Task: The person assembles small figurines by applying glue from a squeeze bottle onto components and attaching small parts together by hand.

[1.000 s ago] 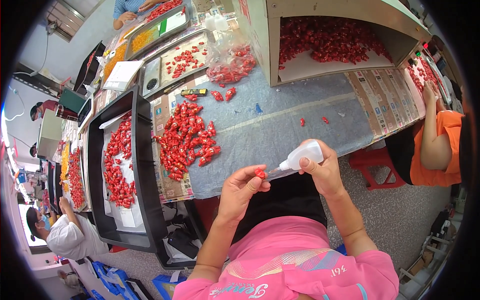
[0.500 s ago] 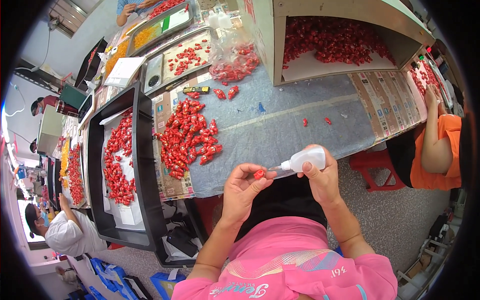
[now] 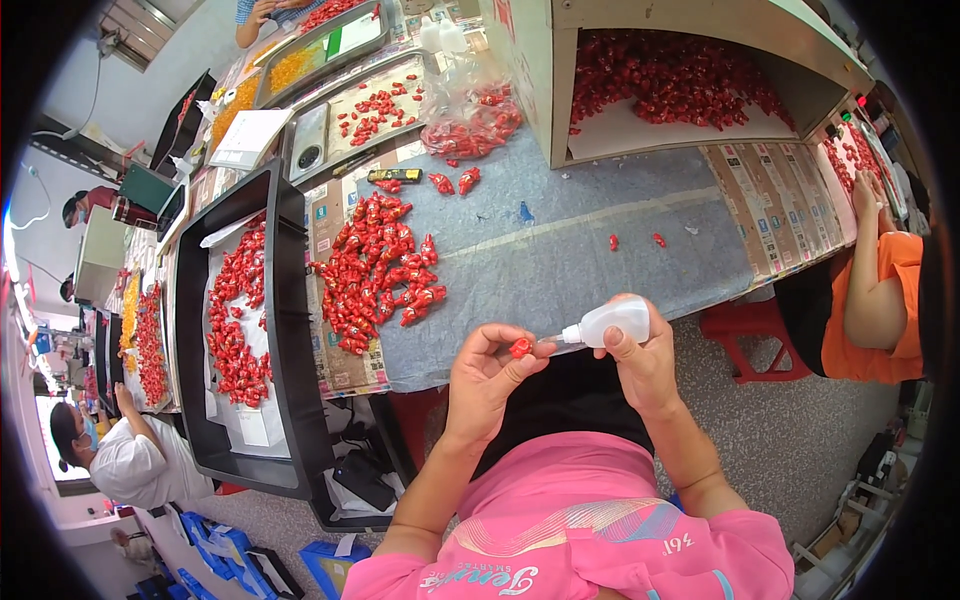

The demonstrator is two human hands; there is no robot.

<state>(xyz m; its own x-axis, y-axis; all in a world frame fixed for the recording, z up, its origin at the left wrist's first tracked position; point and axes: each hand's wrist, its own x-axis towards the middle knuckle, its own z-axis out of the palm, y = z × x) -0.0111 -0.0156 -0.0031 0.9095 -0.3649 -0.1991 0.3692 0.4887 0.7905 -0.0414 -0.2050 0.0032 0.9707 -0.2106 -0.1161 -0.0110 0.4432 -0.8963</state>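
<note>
The white bottle [image 3: 615, 322] lies flatter than a second ago, its nozzle pointing to nine o'clock. The left hand [image 3: 482, 385] pinches a red piece [image 3: 521, 347] between thumb and fingers nearly closed together; the nozzle meets or nearly meets it, contact unclear. The right hand [image 3: 645, 365], at three o'clock from the piece, has its fingers curled around the bottle. The forearms rise from seven and five o'clock. Beyond, at eleven o'clock from the left hand, a red pile [image 3: 375, 270] sits on the counter [image 3: 560, 265]; farther, at twelve, a clear bag [image 3: 470, 125].
</note>
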